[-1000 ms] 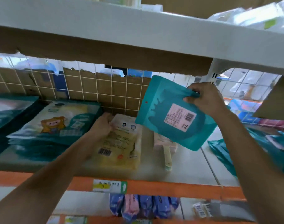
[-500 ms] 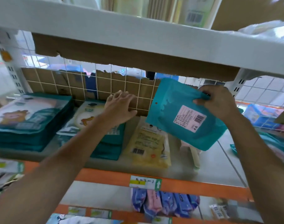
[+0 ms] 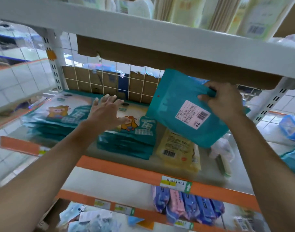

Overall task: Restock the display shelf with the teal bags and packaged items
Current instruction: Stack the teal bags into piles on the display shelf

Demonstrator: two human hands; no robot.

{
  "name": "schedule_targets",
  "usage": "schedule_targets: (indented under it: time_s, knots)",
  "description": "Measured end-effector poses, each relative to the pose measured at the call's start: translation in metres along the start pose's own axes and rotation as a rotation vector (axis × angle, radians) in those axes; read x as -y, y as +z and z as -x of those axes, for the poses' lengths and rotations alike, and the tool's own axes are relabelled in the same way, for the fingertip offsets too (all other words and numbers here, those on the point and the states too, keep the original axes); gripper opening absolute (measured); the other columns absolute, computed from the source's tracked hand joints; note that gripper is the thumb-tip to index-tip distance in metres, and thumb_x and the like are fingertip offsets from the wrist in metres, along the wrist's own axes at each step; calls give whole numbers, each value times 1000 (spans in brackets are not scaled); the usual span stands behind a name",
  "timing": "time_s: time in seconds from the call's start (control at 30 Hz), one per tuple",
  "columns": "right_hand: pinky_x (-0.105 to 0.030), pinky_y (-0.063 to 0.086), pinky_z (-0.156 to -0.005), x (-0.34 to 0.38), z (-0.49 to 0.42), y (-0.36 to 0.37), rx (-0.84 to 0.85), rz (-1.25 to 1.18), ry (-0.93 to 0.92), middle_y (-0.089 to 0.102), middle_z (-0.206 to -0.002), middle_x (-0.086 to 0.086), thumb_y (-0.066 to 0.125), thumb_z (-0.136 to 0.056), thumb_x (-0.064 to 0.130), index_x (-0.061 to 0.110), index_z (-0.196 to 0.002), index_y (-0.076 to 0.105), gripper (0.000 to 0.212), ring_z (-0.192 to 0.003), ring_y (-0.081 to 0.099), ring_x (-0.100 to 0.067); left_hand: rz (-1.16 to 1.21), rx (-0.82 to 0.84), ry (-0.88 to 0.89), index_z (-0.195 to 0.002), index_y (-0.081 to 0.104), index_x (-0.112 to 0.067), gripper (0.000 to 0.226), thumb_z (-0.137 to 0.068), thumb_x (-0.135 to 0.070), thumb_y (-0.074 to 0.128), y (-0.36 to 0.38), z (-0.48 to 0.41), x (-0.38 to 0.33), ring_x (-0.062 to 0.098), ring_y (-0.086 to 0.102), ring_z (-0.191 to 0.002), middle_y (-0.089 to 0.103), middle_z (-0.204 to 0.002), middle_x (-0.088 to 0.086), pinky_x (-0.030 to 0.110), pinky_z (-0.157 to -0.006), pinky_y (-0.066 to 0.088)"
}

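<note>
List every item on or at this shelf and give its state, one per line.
Right hand: shut on teal bag, held in the air.
Teal bag: tilted, label side facing the camera.
Left hand: open, fingers spread, above the stacks.
Left teal stack: lying flat.
Middle teal stack: lying flat.
Yellow packet: lying flat, barcode up.
Shelf: partly stocked.

matt teal plastic bag (image 3: 180, 104) carrying a pale paper label (image 3: 192, 114), glossy printed film pouches (image 3: 130, 131) lying stacked, yellow plastic packet (image 3: 178, 148) shining slightly, torn rough brown cardboard (image 3: 160, 59) hanging under smooth painted metal shelf (image 3: 143, 164), white wire grid (image 3: 110, 81) showing behind
</note>
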State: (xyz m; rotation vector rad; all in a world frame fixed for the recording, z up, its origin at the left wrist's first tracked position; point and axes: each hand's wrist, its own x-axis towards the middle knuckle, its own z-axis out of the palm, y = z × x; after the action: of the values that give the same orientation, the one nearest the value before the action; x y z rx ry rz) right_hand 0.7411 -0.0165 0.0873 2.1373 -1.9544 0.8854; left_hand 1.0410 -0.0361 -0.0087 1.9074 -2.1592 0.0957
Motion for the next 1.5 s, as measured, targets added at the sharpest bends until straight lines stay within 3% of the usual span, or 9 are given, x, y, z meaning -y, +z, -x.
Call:
schedule_targets:
  time_s: [0.1, 0.3, 0.43, 0.53, 0.87, 1.03, 1.17, 1.37, 1.5]
  knots:
    - [-43, 49, -80, 28, -2, 2, -40, 38, 2, 68, -107, -7, 66, -84, 26, 23, -108, 66, 24, -96, 61, -29, -13, -41, 10, -143, 31, -21, 74, -84, -60, 52, -6, -10, 26, 26, 17, -141, 25, -152, 7, 50, -114, 13]
    - [-38, 48, -84, 95, -14, 27, -78, 12, 59, 68, -109, -7, 69, -83, 24, 21, -107, 67, 25, -102, 60, -29, -37, -98, 72, -142, 34, -21, 71, -85, -61, 47, -12, -29, 106, 25, 23, -139, 31, -149, 6, 49, -113, 18]
    - [-38, 49, -80, 139, -21, 50, -71, -4, 89, 69, -102, -8, 70, -81, 23, 19, -100, 69, 20, -98, 60, -29, 18, -96, 95, -142, 35, -21, 69, -86, -60, 46, -15, -36, 154, 25, 21, -140, 30, -151, 5, 47, -113, 16]
    - [-31, 42, -74, 168, -24, 63, -55, 38, 103, 67, -105, -6, 68, -83, 23, 19, -104, 68, 21, -100, 59, -27, 25, -97, 127, -142, 35, -21, 69, -87, -59, 46, -16, -37, 181, 23, 23, -139, 30, -150, 5, 45, -112, 18]
    - [-31, 40, -81, 218, -41, 73, -6, 54, 29, 64, -113, -6, 68, -83, 25, 18, -109, 65, 27, -105, 56, -25, 131, -146, 250, -145, 28, -22, 70, -86, -54, 51, -28, -37, 210, 26, 25, -140, 26, -153, 4, 46, -111, 22]
    - [-28, 38, -76, 218, -43, 80, 18, -85, 50, 66, -101, -3, 71, -80, 20, 15, -100, 69, 21, -94, 56, -16, 365, -237, 507, -146, 26, -24, 82, -79, -58, 58, -32, -35, 209, 23, 26, -139, 27, -152, 3, 44, -111, 20]
    - [-25, 40, -70, 220, -40, 87, 61, -316, 111, 63, -86, -1, 73, -77, 13, 9, -93, 70, 16, -79, 56, -13, 339, -290, 681, -142, 27, -30, 86, -70, -71, 50, -23, -26, 205, 20, 31, -135, 31, -148, 3, 40, -108, 23]
    - [-23, 53, -69, 215, -37, 96, 173, -662, 400, 67, -79, -1, 71, -79, 8, 8, -100, 69, 21, -69, 63, -12, 347, -383, 773, -134, 39, -27, 71, -72, -56, 55, -23, -11, 197, 12, 41, -122, 54, -132, 3, 25, -105, 24]
    - [-32, 57, -67, 215, -38, 105, 358, -770, 525, 69, -80, -8, 67, -83, 9, 5, -102, 64, 19, -70, 66, -20, 379, -478, 800, -120, 50, -29, 46, -76, -38, 57, -22, -8, 195, 10, 52, -110, 65, -116, -2, 28, -98, 37]
